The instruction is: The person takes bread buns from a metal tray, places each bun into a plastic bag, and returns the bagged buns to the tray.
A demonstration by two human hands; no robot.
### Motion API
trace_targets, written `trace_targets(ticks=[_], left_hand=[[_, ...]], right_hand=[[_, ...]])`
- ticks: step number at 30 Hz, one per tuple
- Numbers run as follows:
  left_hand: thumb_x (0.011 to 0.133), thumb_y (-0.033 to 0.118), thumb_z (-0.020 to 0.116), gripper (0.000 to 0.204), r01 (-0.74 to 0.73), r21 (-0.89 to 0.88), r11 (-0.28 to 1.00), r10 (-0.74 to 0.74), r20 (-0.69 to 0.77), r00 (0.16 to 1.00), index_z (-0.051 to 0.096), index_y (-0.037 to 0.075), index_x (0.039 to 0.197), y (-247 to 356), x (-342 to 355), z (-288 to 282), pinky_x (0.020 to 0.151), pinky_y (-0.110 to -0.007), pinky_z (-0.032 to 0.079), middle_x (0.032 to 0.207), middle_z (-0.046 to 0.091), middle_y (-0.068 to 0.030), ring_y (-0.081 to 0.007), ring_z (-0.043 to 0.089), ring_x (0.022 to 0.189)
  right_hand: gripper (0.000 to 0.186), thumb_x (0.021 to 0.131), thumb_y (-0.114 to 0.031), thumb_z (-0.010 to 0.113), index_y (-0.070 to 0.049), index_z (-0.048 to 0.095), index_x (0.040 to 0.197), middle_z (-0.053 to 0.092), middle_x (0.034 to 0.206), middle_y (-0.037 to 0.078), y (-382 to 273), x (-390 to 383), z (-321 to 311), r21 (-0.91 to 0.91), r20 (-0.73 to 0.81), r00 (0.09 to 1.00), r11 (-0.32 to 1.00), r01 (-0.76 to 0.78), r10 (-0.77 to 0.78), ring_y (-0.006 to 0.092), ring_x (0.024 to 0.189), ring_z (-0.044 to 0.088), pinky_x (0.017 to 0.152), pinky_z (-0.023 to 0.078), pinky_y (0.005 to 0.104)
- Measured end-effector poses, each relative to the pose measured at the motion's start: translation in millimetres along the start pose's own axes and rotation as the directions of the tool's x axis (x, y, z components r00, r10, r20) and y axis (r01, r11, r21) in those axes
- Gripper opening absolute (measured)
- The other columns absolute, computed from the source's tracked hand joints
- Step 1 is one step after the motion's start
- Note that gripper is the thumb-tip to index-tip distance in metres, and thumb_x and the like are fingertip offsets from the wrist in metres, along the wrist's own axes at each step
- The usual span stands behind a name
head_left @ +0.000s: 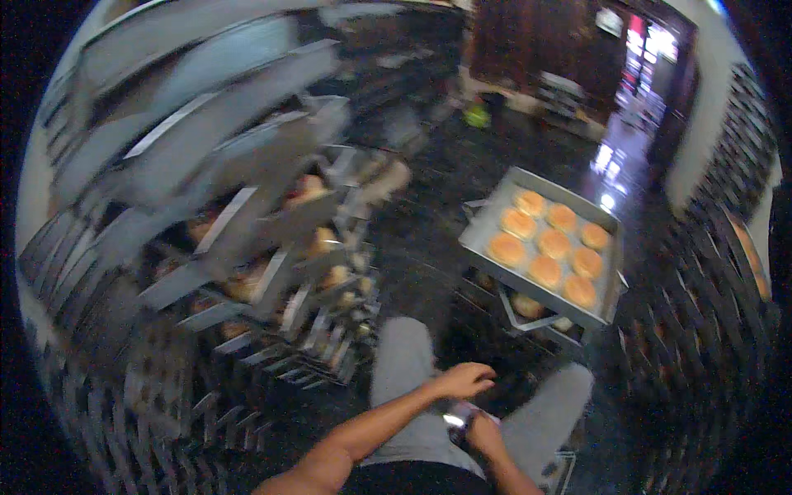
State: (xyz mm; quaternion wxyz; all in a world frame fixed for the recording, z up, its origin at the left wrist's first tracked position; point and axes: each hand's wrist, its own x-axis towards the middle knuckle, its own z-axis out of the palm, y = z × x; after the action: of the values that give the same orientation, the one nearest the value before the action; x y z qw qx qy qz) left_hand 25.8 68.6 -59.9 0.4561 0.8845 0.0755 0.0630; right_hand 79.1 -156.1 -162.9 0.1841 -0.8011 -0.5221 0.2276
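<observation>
My left hand (464,380) hangs over my lap, its fingers stretched forward and slightly bent, with nothing visible in it. Just below and to its right, my right hand (484,431) is closed around a small dark object with a bright shiny patch (454,421); blur hides its kind. Both hands are above my grey trousers (403,355). Ahead and to the right, a square metal baking tray (516,276) carries several round golden buns (553,242). Neither hand touches the tray.
Under the tray stand more stacked trays (528,318) with buns. Tall stacks of metal trays (247,206) crowd my left, some holding baked goods. More stacks (660,330) line the right. A dark tiled floor (445,165) runs to a bright doorway (648,74); a yellow-green item (477,115) lies at the back.
</observation>
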Motion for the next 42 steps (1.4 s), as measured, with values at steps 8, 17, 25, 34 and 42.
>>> trace_targets(ticks=[8,17,25,34,42], left_hand=[[0.095,0.063,0.05,0.069,0.318,0.29,0.903,-0.429,0.666,0.61,0.072,0.002,0.117,-170,25,152,0.1,-0.046,0.048,0.124,0.069,-0.0213,-0.0366,0.064,0.118],[0.099,0.059,0.048,0.068,0.321,0.206,0.925,-0.374,0.655,0.657,0.073,-0.004,0.106,-137,35,138,0.098,-0.043,0.049,0.112,0.071,-0.0261,-0.0398,0.066,0.112],[0.1,0.041,0.061,0.049,0.328,-0.787,0.523,-0.211,0.253,0.944,0.065,0.0,0.127,-56,40,65,0.092,-0.035,0.05,0.116,0.07,-0.0091,-0.0186,0.063,0.11],[0.1,0.014,0.066,0.014,0.087,-0.836,0.541,-0.52,-0.252,0.816,0.067,0.002,0.105,35,28,46,0.074,-0.022,0.046,0.09,0.064,0.001,-0.0049,0.056,0.081],[0.103,0.036,0.059,0.025,0.062,-0.991,0.119,-0.717,-0.043,0.696,0.06,0.013,0.094,1,40,-24,0.058,-0.024,0.042,0.082,0.062,0.0035,-0.0057,0.054,0.068]], right_hand=[[0.042,0.074,-0.01,0.072,0.002,0.067,0.114,0.067,0.109,0.025,-9,11,-9,-0.08,-0.127,0.987,0.991,-0.108,0.098,0.0395,0.103,0.063,0.089,0.052,0.0476],[0.019,0.078,-0.008,0.066,0.002,0.066,0.094,0.066,0.094,0.023,-16,7,-39,-0.01,-0.124,0.974,0.981,-0.194,0.191,0.043,0.09,0.064,0.083,0.052,0.0517],[0.02,0.079,-0.003,0.073,-0.001,0.057,0.089,0.061,0.093,0.017,4,30,-125,0.274,-0.674,0.66,0.942,-0.194,0.332,0.0354,0.087,0.059,0.079,0.049,0.0419],[0.024,0.084,-0.012,0.08,0.0,0.07,0.102,0.069,0.084,0.004,-27,25,-159,0.93,-0.22,0.728,0.364,-0.044,0.649,0.0141,0.078,0.064,0.072,0.051,0.0295],[0.026,0.088,-0.021,0.074,-0.002,0.069,0.105,0.07,0.096,0.019,-30,170,-366,0.023,-0.701,0.7,0.977,0.211,-0.135,0.0332,0.091,0.068,0.084,0.052,0.0412]])
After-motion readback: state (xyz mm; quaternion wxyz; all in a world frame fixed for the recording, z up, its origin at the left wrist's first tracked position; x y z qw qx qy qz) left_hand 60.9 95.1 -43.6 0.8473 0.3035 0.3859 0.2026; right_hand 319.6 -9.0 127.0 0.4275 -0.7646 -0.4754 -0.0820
